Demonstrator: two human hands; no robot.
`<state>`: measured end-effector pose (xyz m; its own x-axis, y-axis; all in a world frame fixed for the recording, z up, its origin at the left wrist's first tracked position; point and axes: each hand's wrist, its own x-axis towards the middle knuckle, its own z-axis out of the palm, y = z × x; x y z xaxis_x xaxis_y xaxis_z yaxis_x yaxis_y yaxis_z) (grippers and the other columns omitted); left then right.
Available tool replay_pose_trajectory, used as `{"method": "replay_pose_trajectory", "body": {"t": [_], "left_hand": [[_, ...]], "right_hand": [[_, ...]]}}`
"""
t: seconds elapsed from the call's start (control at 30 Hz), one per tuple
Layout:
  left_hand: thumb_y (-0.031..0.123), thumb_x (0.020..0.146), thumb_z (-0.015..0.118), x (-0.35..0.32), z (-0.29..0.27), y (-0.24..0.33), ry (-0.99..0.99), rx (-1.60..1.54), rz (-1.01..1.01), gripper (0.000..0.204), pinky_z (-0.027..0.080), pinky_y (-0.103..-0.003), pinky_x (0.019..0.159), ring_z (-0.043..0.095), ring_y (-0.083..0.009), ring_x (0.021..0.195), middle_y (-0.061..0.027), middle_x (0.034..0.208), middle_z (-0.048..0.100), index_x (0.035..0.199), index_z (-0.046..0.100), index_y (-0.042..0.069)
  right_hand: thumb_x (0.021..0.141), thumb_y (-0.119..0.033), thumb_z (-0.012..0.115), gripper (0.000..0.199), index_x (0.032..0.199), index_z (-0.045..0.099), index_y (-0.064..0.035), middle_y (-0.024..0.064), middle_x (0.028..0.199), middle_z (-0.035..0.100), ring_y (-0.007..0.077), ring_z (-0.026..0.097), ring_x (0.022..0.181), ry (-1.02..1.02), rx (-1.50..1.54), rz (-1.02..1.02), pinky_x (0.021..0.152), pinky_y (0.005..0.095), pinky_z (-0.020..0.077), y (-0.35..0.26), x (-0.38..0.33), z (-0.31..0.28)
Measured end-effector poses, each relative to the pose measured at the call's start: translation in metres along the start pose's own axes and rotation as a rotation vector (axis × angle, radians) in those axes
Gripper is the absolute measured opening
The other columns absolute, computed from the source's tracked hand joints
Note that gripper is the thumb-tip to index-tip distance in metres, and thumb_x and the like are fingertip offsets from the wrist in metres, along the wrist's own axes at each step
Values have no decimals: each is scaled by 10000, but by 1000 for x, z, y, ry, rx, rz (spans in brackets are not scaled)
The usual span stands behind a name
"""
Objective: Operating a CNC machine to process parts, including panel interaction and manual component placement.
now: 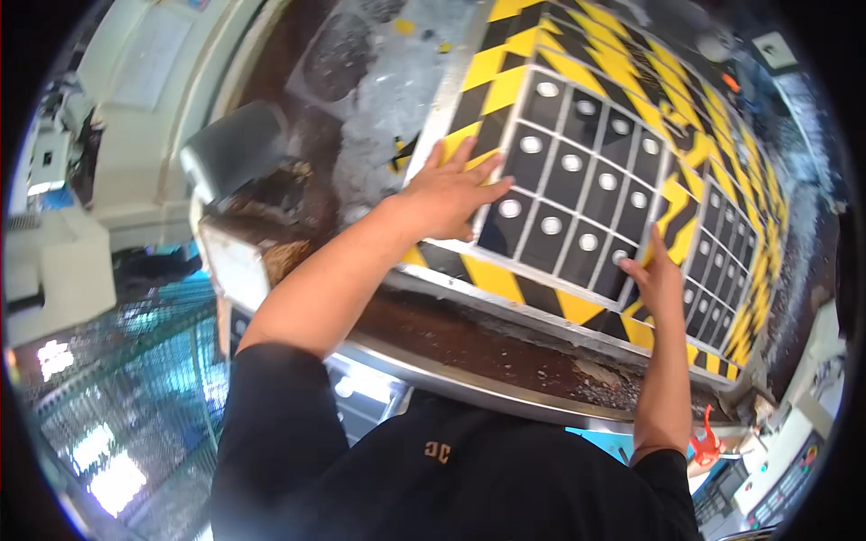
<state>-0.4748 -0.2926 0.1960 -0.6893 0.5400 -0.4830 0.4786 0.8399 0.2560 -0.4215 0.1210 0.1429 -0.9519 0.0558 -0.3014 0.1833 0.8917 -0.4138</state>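
Observation:
My left hand [451,194] rests with fingers spread at the left edge of a black panel [559,171]. Its fingertips lie over the yellow-and-black striped border and reach the panel's side. Pale lines split the panel into rectangular cells, each with a round whitish dot. At the panel's lower right corner is my right hand [660,275], its thumb near a dot and its index finger stretched along the right edge. Thumb and index are apart, while the other fingers are partly hidden. Both hands touch the striped board [492,279] or the panel on it.
A second black dotted panel [720,261] sits farther right on the striped board. Left of the board stands a dark grey rounded block [236,149] on a worn, brown-stained bench. A metal edge [469,383] runs in front of me. An orange-red tool [708,442] hangs near my right elbow.

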Motion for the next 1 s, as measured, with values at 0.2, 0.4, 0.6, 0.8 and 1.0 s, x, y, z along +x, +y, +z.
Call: {"method": "replay_pose_trajectory", "body": {"t": [0.2, 0.4, 0.6, 0.8, 1.0], "left_hand": [[279, 757, 856, 5, 1, 0, 75, 13, 55, 962, 133, -633, 1239, 98, -407, 1568, -44, 1704, 202, 1585, 366, 303], [320, 768, 851, 1, 8, -4, 67, 11, 2, 947, 137, -635, 1240, 113, -385, 1571, -39, 1704, 205, 1581, 365, 343], [295, 742, 869, 11, 14, -3, 86, 31, 47, 967, 183, -657, 1210, 144, -401, 1563, -85, 1693, 234, 1576, 383, 337], [219, 774, 849, 6, 19, -1, 94, 100, -38, 991, 155, -584, 1257, 130, -353, 1573, -22, 1716, 158, 1596, 317, 371], [262, 799, 835, 9, 21, -2, 98, 129, -13, 957, 157, -598, 1244, 147, -379, 1569, -33, 1714, 177, 1600, 321, 360]], "right_hand": [[874, -275, 820, 839, 1585, 389, -165, 14, 712, 548, 120, 492, 639, 17, 90, -34, 590, 288, 440, 27, 4, 3], [884, -243, 811, 813, 1583, 401, -173, 2, 722, 542, 103, 484, 648, -16, 57, 22, 597, 272, 431, 14, 6, 6], [849, -356, 830, 825, 1548, 438, -163, 58, 656, 527, 182, 496, 590, 24, -15, -61, 567, 344, 441, 26, 3, 0], [806, -421, 850, 883, 1546, 445, -161, 85, 664, 577, 223, 583, 608, 6, -62, 43, 608, 363, 470, -13, -2, -5], [802, -427, 854, 891, 1547, 446, -157, 83, 679, 593, 213, 607, 630, -20, -68, 91, 625, 358, 483, -19, -3, -10]]}}
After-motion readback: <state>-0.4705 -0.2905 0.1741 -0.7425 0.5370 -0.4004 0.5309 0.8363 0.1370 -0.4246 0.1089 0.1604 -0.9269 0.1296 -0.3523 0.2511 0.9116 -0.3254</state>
